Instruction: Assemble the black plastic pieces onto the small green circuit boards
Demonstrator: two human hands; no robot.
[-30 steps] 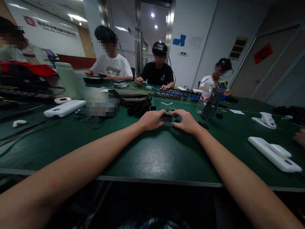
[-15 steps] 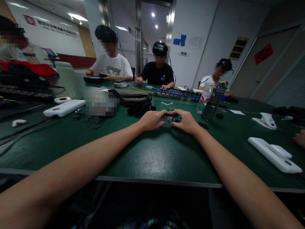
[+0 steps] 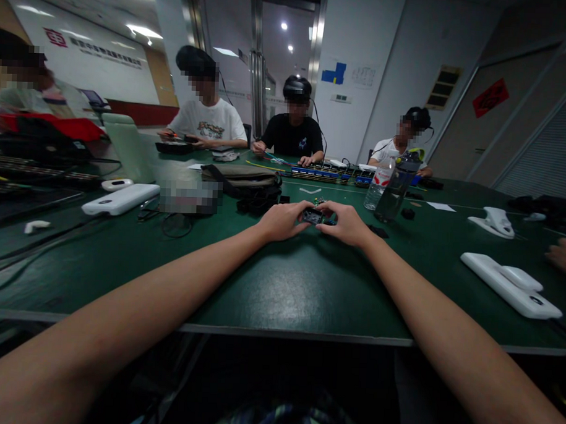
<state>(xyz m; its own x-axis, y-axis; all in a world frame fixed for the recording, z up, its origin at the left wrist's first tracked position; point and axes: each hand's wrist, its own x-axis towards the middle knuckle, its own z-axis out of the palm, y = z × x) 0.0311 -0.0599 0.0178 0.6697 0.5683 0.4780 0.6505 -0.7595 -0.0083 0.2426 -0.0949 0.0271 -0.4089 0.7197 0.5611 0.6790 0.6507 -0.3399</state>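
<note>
Between my two hands is a small dark rectangular device (image 3: 312, 216) with a greyish face, held just above the green table (image 3: 271, 286). My left hand (image 3: 285, 221) grips its left side with thumb and fingers. On the right side, my right hand (image 3: 342, 223) closes round its other end. Small green and coloured parts (image 3: 318, 201) show just behind the device, too small to make out. A dark flat piece (image 3: 378, 231) lies on the table beside my right hand.
Beyond my left hand lie a grey-brown bag (image 3: 244, 176) and black straps. Bottles (image 3: 398, 188) stand right of centre. White power banks (image 3: 120, 199) (image 3: 510, 288) rest at both sides. Another person's hand (image 3: 563, 257) is at the right edge; several people sit around the table.
The device is tilted slightly differently between my hands, its right end a little lower. My hands have otherwise barely moved.
</note>
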